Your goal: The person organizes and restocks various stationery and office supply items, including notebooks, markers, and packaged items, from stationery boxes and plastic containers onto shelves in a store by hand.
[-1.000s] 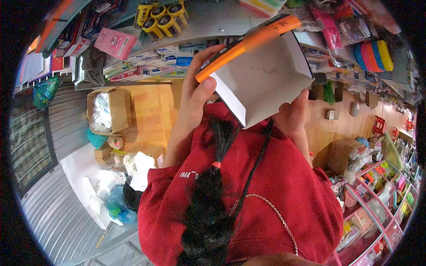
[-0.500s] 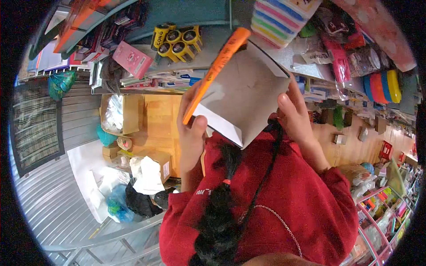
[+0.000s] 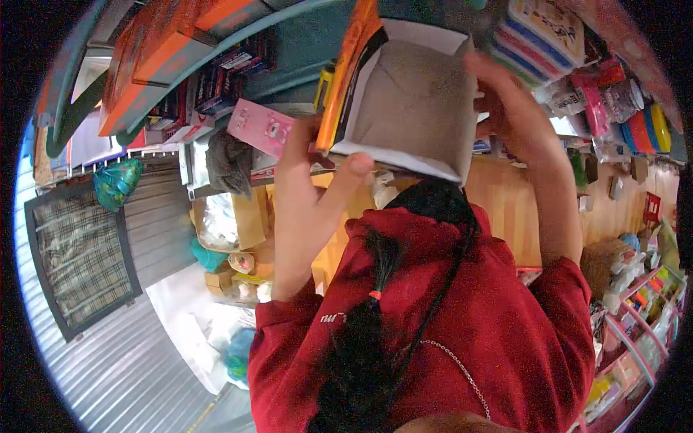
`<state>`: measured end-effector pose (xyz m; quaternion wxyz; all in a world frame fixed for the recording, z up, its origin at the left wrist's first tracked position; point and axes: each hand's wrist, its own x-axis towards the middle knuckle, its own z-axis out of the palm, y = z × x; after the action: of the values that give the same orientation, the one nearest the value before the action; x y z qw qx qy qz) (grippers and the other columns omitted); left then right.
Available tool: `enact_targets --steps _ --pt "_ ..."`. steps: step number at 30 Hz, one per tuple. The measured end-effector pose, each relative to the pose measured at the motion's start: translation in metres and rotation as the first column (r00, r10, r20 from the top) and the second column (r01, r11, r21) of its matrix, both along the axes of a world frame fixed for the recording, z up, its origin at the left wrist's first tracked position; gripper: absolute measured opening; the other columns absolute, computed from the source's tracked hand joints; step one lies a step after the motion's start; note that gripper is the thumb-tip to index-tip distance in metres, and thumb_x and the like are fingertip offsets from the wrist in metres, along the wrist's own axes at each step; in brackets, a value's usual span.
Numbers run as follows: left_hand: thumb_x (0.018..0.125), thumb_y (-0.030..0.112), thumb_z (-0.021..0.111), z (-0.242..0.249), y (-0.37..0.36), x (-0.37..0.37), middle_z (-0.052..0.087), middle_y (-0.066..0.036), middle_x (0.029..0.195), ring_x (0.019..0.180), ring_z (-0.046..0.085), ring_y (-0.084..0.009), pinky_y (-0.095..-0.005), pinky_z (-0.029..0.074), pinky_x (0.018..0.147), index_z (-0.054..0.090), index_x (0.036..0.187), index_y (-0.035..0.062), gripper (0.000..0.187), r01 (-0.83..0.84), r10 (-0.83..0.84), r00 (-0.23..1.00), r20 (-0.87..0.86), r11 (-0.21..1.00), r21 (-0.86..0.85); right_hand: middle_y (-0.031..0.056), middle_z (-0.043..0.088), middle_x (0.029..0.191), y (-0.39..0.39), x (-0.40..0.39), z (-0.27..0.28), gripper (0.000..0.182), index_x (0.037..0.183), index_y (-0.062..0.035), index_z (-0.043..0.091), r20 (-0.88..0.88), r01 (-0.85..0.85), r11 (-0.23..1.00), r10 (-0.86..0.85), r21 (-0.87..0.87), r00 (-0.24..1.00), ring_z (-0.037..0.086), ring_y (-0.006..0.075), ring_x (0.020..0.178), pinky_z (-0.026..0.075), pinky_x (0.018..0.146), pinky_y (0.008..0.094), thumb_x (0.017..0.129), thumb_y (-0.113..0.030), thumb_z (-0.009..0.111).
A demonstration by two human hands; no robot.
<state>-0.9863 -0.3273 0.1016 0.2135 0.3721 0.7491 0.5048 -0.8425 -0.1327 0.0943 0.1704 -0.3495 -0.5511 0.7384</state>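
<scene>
An orange-and-black cardboard box [image 3: 411, 101] is tilted toward me, its open side showing a bare grey inside. My left hand [image 3: 317, 184] grips it at the lower left corner, the thumb near the front rim and the fingers behind the orange side. Against its right wall lies my right hand [image 3: 509, 101], fingers bent round the outside and partly hidden. Just left of the box, a pink box [image 3: 261, 128] with a printed picture stands near my left fingers.
Orange boxes [image 3: 166, 68] fill a shelf at upper left. A striped stack of coloured packs [image 3: 538, 43] sits at upper right. Below are an open carton [image 3: 249, 220] on the wooden floor and a dark-framed checked panel [image 3: 83, 252] by the wall.
The box has risen and turned, so its inside faces me more squarely. My right hand has moved up along its right side. The view has shifted, bringing more orange boxes in.
</scene>
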Motion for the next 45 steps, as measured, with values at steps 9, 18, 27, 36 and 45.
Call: enact_targets --steps 9,18,27,36,45 --pt "0.072 0.035 0.077 0.003 0.016 -0.036 0.062 -0.018 0.097 0.074 0.064 -0.0245 -0.0314 0.051 0.064 0.038 0.127 0.0027 0.075 0.268 -0.264 0.960 -0.097 0.963 0.033 0.0071 0.061 0.091 0.019 -0.016 -0.003 0.054 0.106 -0.0142 0.059 0.165 -0.071 0.997 0.066 0.028 0.984 0.062 0.0178 0.076 0.053 0.055 0.0304 0.077 -0.060 0.058" --pt "0.079 0.040 0.067 -0.003 0.035 -0.041 0.050 -0.026 0.118 0.101 0.055 -0.0354 -0.0399 0.047 0.082 0.020 0.142 0.0021 0.088 0.324 -0.330 0.907 -0.261 0.944 -0.065 0.0109 0.051 0.124 0.028 -0.028 0.014 0.063 0.126 -0.0070 0.049 -0.069 -0.070 0.991 0.062 -0.116 0.996 0.050 0.0222 0.111 0.040 0.094 0.0342 0.082 -0.051 0.061" --pt "0.081 0.027 0.069 -0.006 0.060 -0.057 0.048 -0.020 0.129 0.119 0.048 -0.0293 -0.0355 0.034 0.102 0.033 0.136 -0.0036 0.072 0.267 -0.229 0.824 -0.518 0.964 -0.002 0.0086 0.050 0.128 0.048 -0.068 -0.031 0.051 0.129 -0.0059 0.047 -0.253 0.071 0.994 -0.089 -0.079 0.963 0.049 0.0205 0.112 0.039 0.095 0.0304 0.092 -0.041 0.052" --pt "0.079 0.037 0.068 -0.005 0.072 -0.073 0.053 -0.027 0.110 0.101 0.053 -0.0390 -0.0408 0.042 0.089 0.037 0.130 -0.0056 0.074 0.250 -0.245 0.814 -0.527 0.966 -0.063 0.0118 0.048 0.131 0.062 -0.102 -0.032 0.049 0.127 -0.0044 0.048 -0.266 -0.041 0.976 -0.018 -0.214 0.964 0.048 0.0230 0.116 0.040 0.095 0.0309 0.093 -0.040 0.049" --pt "0.081 0.034 0.070 -0.008 0.081 -0.109 0.059 -0.013 0.115 0.107 0.055 -0.0222 -0.0326 0.040 0.095 0.050 0.122 -0.0018 0.058 0.253 -0.272 0.928 -0.254 0.962 -0.107 0.0136 0.048 0.131 0.064 -0.135 -0.028 0.048 0.127 -0.0035 0.048 -0.245 -0.096 0.990 0.067 -0.105 0.967 0.047 0.0248 0.117 0.039 0.096 0.0325 0.093 -0.038 0.047"
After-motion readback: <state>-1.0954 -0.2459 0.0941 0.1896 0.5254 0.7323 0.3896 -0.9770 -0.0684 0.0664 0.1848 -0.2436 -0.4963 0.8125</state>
